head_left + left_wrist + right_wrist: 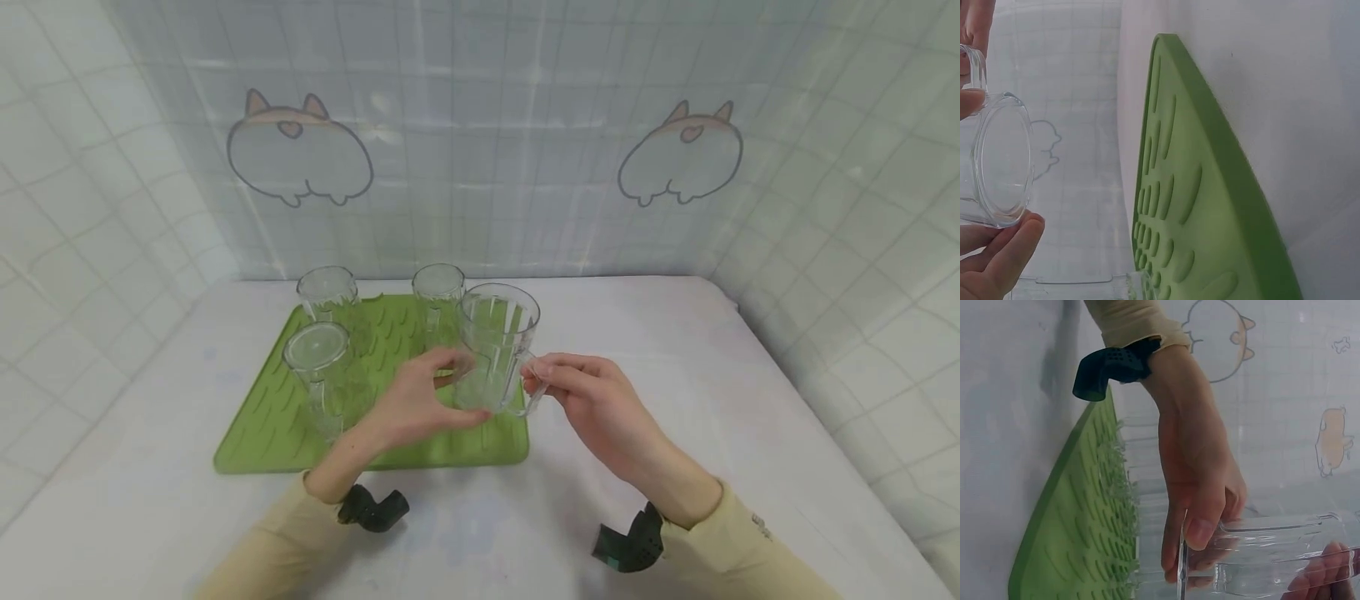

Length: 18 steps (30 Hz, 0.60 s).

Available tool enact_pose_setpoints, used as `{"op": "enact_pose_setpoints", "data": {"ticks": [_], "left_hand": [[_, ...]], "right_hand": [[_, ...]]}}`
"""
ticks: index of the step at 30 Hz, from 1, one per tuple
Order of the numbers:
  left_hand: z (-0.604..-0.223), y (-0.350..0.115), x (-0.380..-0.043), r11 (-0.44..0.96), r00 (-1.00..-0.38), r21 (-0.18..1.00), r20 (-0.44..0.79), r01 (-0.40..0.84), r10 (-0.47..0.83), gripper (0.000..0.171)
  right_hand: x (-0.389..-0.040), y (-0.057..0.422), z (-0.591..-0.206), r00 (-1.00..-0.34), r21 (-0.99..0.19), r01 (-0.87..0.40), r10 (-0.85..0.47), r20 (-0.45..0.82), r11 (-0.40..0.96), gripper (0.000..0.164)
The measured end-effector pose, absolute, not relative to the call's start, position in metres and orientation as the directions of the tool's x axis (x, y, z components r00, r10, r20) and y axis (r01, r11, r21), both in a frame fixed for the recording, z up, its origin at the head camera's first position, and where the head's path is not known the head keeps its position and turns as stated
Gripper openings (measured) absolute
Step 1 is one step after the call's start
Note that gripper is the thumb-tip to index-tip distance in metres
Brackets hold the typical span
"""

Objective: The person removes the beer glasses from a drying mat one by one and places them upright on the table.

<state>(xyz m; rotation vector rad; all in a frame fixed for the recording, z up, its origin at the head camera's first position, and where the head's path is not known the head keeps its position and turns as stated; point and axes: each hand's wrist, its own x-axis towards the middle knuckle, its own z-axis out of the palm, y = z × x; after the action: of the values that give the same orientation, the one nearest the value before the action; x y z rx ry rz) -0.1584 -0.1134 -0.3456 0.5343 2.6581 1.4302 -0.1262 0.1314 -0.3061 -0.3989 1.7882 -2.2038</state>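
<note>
Head: glass mug [497, 329] is in both hands, wide mouth up, in front of the right part of the green drying mat [262, 442]. Right hand [596, 400] pinches the handle; left hand [420, 404] curves thumb and fingers round the lower body. Three more glass mugs on the mat: back-left mug [327, 292], front-left mug [322, 375], back-right mug [438, 292]. Mat lies on a white tabletop [660, 350].

Left wrist (image sideways): shows what head can't, clear space between base and mat, so the held mug is off the surface. Left fingertips sit at the base edge; right fingers are on the handle, mostly cropped. Mat's raised ridges read clearly here.

Right wrist (also sideways): left thumb is plain against the glass near the base. Right fingers only partly in frame. Adds wall prints outside head's view: bone print [1341, 345] and tan animal print [1333, 440].
</note>
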Motion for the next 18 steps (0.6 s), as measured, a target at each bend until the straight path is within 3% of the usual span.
{"op": "enact_pose_setpoints", "data": {"ticks": [18], "left_hand": [[-0.3489,-0.1119,-0.1618,0.458,-0.918,0.836,0.128,0.303,0.375,0.057]], "right_hand": [[-0.123,0.1318,-0.3031,-0.922,-0.984,0.043,-0.387,0.027,-0.171,0.016]]}}
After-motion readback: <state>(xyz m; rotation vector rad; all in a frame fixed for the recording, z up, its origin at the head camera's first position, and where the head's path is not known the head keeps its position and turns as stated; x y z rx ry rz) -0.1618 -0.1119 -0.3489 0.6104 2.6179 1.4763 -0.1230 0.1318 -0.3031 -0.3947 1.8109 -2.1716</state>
